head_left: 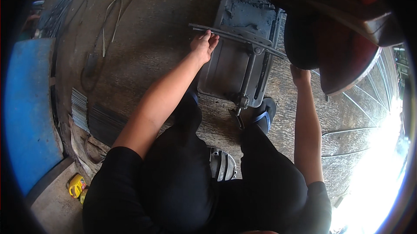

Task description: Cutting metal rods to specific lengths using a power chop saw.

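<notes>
Metal bar (236, 37) lies pinched between left fingers (214, 42); cannot tell the grip of right hand (300, 76).

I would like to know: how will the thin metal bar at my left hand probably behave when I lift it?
The metal bar is probably stiff, as it spans nearly straight with no obvious sag. Its slimness suggests fairly light weight. Lifted only by the left hand, it may tip, because most visible length lies rightward.
</notes>
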Demonstrator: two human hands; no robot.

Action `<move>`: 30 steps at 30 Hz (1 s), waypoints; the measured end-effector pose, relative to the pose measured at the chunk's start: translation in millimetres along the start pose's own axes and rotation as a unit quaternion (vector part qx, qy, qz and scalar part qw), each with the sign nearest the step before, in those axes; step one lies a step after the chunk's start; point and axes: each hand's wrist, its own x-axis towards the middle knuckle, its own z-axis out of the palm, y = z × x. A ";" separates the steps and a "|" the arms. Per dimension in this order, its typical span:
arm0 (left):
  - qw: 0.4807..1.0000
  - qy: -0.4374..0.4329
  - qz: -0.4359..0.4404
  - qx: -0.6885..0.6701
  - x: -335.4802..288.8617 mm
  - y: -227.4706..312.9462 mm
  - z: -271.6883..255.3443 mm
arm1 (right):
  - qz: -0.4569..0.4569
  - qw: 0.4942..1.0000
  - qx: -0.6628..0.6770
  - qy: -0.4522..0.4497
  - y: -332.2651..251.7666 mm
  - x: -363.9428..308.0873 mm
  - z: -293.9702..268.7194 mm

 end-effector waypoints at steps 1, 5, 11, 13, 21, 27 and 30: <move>1.000 0.006 0.001 0.001 0.2 0.0 1.3 | -0.036 0.998 -0.043 -0.009 -3.9 0.8 -2.6; 1.000 0.014 0.006 -0.012 0.9 1.9 2.4 | -0.112 0.959 -0.260 0.007 -15.3 -0.7 -22.4; 0.999 0.025 0.026 -0.007 2.9 6.9 -0.6 | 0.004 0.999 0.052 -0.007 3.2 3.6 -31.1; 0.999 0.032 0.032 0.009 4.7 6.7 -0.4 | 0.044 0.993 0.108 0.003 10.2 7.1 -29.3; 0.996 0.059 0.070 0.013 14.0 22.7 -11.5 | -0.001 0.999 0.022 -0.047 -16.6 -2.0 -7.1; 0.994 0.092 0.062 -0.002 14.9 26.9 -9.7 | 0.083 0.960 0.267 0.003 -47.7 -0.3 6.4; 0.994 0.083 0.074 -0.011 12.9 27.6 -9.2 | 0.234 0.852 0.467 -0.002 -55.1 1.2 8.1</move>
